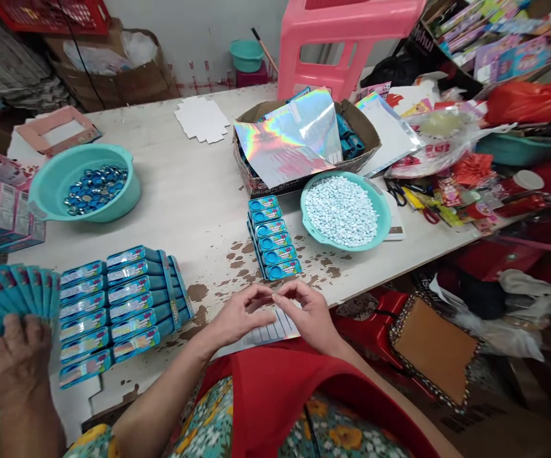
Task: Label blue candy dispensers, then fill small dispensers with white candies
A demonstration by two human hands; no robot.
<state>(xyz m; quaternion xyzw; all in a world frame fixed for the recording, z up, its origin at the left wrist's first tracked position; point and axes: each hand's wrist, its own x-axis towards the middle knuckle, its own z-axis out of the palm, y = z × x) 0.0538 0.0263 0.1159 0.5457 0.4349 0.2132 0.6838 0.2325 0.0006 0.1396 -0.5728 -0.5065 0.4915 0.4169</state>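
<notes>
My left hand [244, 313] and my right hand [308, 317] meet at the fingertips above the table's near edge. Both have curled, pinched fingers; whatever is between the tips is too small to make out. Beneath them lies a shiny sheet with pale strips [275, 327], partly covered by my hands. Just beyond stands a short row of blue tins [275, 242], each with a round recess on top. To its right, a turquoise basin [386, 222] holds many small pale candies [342, 210].
At left, another person's hand [18, 356] holds fanned blue cards [13, 292] beside stacked blue packs [132, 292]. A second turquoise basin [135, 191] contains blue and silver pieces. Behind are a cardboard box [275, 187] with holographic sheets, a pink stool [289, 51], and scissors [431, 215].
</notes>
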